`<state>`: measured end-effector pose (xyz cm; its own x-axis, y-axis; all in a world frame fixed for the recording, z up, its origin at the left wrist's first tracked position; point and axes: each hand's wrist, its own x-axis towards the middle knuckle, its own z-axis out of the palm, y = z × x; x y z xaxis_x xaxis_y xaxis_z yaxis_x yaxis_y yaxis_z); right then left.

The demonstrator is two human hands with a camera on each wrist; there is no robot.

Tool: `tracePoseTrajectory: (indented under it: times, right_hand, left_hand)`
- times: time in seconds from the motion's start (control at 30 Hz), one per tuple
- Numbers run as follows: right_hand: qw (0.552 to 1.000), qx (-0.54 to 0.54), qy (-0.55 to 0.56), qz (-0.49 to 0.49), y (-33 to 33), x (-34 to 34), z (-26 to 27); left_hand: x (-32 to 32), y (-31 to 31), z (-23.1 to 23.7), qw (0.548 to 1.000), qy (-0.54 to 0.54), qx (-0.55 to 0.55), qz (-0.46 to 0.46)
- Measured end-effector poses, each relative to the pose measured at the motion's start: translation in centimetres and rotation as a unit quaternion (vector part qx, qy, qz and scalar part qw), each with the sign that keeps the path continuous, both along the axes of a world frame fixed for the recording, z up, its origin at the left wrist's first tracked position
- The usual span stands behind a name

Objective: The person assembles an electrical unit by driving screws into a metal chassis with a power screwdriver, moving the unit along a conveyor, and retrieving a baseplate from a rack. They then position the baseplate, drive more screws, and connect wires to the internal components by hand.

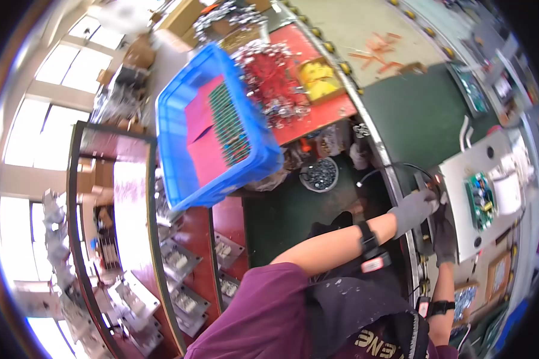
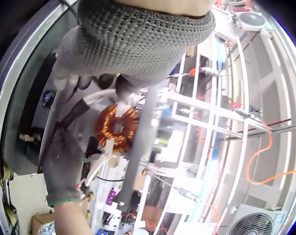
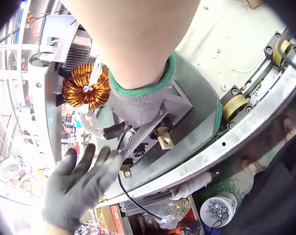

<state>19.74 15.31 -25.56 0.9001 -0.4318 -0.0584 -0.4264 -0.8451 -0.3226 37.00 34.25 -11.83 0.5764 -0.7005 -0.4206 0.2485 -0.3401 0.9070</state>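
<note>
Both hands wear grey gloves and work at a metal enclosure on the bench. My left hand is beside the enclosure's metal plate, its fingers extended and spread, fingertips at the plate's edge. In the left wrist view, its back fills the top. My right hand, green-cuffed, reaches to the same plate, fingertips by the black-sleeved end of a white cable; I cannot tell whether they grip it. A copper-wound ring coil sits beside the hands. A white panel bearing a green circuit board stands beyond them.
A metal rail with rollers edges the bench. At left, a blue crate holds a row of green boards. A white bucket of small metal parts stands below. A red tabletop carries red wires and a box of yellow pieces.
</note>
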Motion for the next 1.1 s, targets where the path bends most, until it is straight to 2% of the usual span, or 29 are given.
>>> tracePoseTrajectory:
  times: [0.03, 0.1, 0.23, 0.3, 0.43, 0.5, 0.57, 0.63, 0.67, 0.7, 0.77, 0.8, 0.83, 0.87, 0.9, 0.93, 0.97, 1.03, 1.1]
  right_hand:
    - [1.000, 0.020, -0.001, -0.003, -0.1, 0.2, 0.0]
    - [0.995, 0.095, -0.044, -0.009, 0.6, 0.8, 1.0]
    - [0.999, 0.036, -0.029, -0.028, 0.7, 1.2, 2.1]
    - [0.987, 0.122, 0.088, -0.061, 1.1, 2.2, 4.0]
    - [0.979, 0.124, 0.134, -0.096, 2.4, 3.1, 5.4]
    - [0.984, 0.060, 0.074, -0.153, 2.2, 1.7, 4.3]
    - [0.973, 0.025, 0.126, -0.194, 2.8, -0.1, 4.2]
    - [0.970, 0.048, -0.038, -0.235, 4.9, -2.5, 4.8]
    - [0.959, 0.032, 0.017, -0.281, 6.0, -2.7, 5.7]
    - [0.971, -0.066, -0.048, -0.224, 7.7, -3.0, 6.4]
    - [0.916, 0.085, -0.037, -0.390, 11.9, -0.3, 10.6]
    - [0.899, 0.120, -0.004, -0.422, 13.7, 1.2, 12.6]
    - [0.897, 0.122, 0.003, -0.425, 14.2, 0.4, 12.4]
    - [0.924, 0.050, -0.033, -0.377, 14.5, -1.3, 11.0]
    - [0.942, -0.025, -0.068, -0.326, 14.9, -2.7, 9.7]
    - [0.921, 0.030, -0.046, -0.385, 15.5, -3.5, 9.8]
    - [0.916, 0.072, -0.008, -0.395, 16.3, -2.6, 11.5]
    - [0.905, 0.088, 0.000, -0.417, 18.3, 0.0, 14.1]
    - [0.902, 0.065, -0.020, -0.426, 19.3, -1.4, 12.6]
  left_hand:
    - [0.2, 1.9, 0.4, 1.000, -0.018, 0.005, -0.013]
    - [2.1, 8.4, 3.7, 0.997, -0.050, -0.059, -0.008]
    - [9.9, 20.1, 11.1, 0.996, -0.091, -0.019, 0.003]
    - [14.8, 24.5, 10.2, 0.993, -0.084, -0.021, 0.080]
    - [28.6, 30.5, 8.6, 0.984, -0.113, 0.061, 0.123]
    - [35.4, 31.5, 7.2, 0.950, -0.227, 0.188, 0.101]
    - [42.7, 32.1, 3.1, 0.910, -0.283, 0.289, 0.089]
    - [46.5, 30.3, 3.8, 0.871, -0.305, 0.383, 0.031]
    - [48.0, 29.2, 4.2, 0.863, -0.307, 0.402, 0.001]
    - [50.3, 28.6, 2.6, 0.853, -0.324, 0.409, -0.025]
    - [53.4, 26.8, 1.6, 0.820, -0.340, 0.457, -0.056]
    - [54.3, 26.1, 1.8, 0.791, -0.348, 0.500, -0.047]
    - [55.1, 25.6, 2.0, 0.761, -0.355, 0.541, -0.038]
    - [57.7, 25.9, 0.0, 0.729, -0.357, 0.584, -0.018]
    - [58.6, 25.7, -0.1, 0.711, -0.354, 0.608, -0.001]
    - [59.7, 26.0, -1.3, 0.691, -0.383, 0.612, 0.037]
    - [59.9, 25.6, -1.3, 0.689, -0.393, 0.606, 0.062]
    - [60.4, 24.6, -2.1, 0.711, -0.393, 0.582, 0.044]
    - [60.2, 23.2, -3.8, 0.687, -0.412, 0.597, 0.038]
